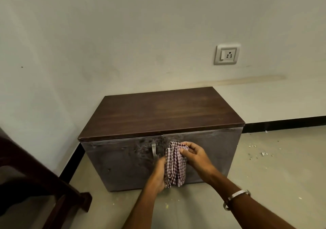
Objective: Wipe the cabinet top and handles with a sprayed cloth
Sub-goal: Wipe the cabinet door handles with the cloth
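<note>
Room: pale plaster wall (123,34) with a faint brown streak at 2 o'clock of the cabinet; black skirting (282,123) along its foot; matt beige floor (264,176).
Cabinet (123,165): low box standing in the wall corner, two flat doors, grey-brown fronts dulled by whitish dusty smears, thickest round the middle seam.
Top (158,112): dark brown wood-grain board, smooth, rectangular, slightly overhanging the doors; a lighter dull patch right of centre.
Handle (154,150): slim brushed-metal bar, upright, on the left door just beside the seam; it sits at 9 o'clock of the cloth. Any handle on the right door is hidden behind cloth and hands.
Cloth (175,165): maroon-and-white check, thin woven fabric, bunched into long hanging folds; held in front of the door seam, below the top's front edge. Whether it touches the door cannot be told.
Left hand (158,174): at 7 o'clock of the cloth, fingers curled round its lower folds from the left.
Right hand (193,155): at 2 o'clock of the cloth, thumb and fingers pinching its upper end.
Bangle (235,198): plain silver band on the right forearm.
Socket (227,54): white switch-and-socket plate on the wall, at 1 o'clock of the cabinet.
Crumbs (257,151): small white bits scattered on the floor at 3 o'clock.
Chair (44,184): dark wooden frame, glossy, at 8 o'clock.
</note>
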`<action>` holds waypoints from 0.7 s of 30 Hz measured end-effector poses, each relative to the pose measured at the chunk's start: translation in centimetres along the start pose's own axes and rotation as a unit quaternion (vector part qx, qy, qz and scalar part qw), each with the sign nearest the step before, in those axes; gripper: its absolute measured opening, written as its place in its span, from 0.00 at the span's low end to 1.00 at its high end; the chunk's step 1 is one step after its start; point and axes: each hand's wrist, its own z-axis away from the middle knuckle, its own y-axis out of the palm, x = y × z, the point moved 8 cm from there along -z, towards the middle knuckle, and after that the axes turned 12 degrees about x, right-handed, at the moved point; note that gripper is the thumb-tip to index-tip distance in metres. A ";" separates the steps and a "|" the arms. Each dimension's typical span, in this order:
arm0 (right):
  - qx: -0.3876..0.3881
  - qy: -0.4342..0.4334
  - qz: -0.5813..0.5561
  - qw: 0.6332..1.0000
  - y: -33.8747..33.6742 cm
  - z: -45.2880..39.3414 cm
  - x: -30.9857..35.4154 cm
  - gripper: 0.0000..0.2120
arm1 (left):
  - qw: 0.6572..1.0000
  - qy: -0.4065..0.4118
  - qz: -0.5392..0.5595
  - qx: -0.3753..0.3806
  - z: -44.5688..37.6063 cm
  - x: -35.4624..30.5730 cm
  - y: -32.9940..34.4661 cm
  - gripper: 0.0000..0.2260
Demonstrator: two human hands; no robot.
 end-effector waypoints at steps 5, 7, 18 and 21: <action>-0.085 -0.010 0.040 0.995 -0.8 0.1 -1.3 0.11 | 0.998 0.060 0.015 -0.030 -0.9 -0.4 -0.7 0.21; -0.098 -0.023 0.054 0.993 -0.7 -0.1 -1.4 0.13 | 0.993 0.083 -0.049 -0.074 -1.3 -0.8 -1.4 0.15; -0.182 -0.077 0.139 0.971 -0.7 -1.6 -0.8 0.11 | 0.975 0.149 -0.082 -0.140 -1.9 -2.4 -1.6 0.07; -0.186 -0.083 0.171 0.964 -0.6 -1.7 -0.4 0.09 | 0.975 0.149 -0.068 -0.152 -2.0 -2.3 -1.6 0.08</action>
